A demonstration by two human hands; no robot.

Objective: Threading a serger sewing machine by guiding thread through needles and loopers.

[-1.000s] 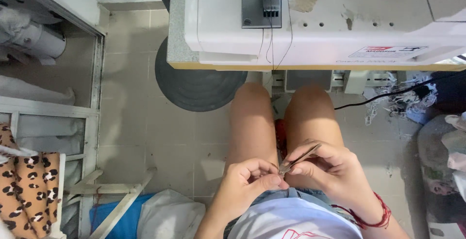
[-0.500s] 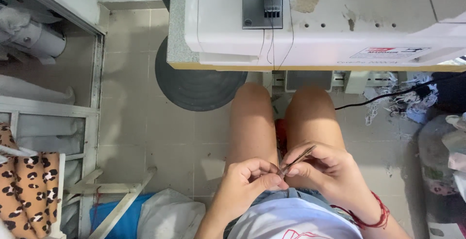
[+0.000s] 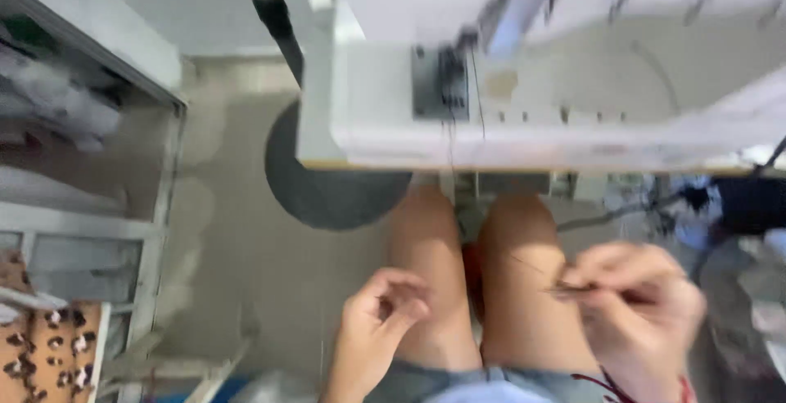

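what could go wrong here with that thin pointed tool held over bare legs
1. The right hand pinches a thin dark pointed tool just above the bare thigh; a slip could jab skin.
2. The left hand sits apart with fingers curled, so whatever fine thing it holds, too blurred to make out, could drop to the floor.

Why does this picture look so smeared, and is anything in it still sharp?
Head view: the whole frame is motion-blurred. The right hand is most streaked, so the thin dark tool it pinches is barely readable. The left hand and the white sewing table are soft too. Lighting is even daylight, with no harsh glare; nothing is truly sharp.
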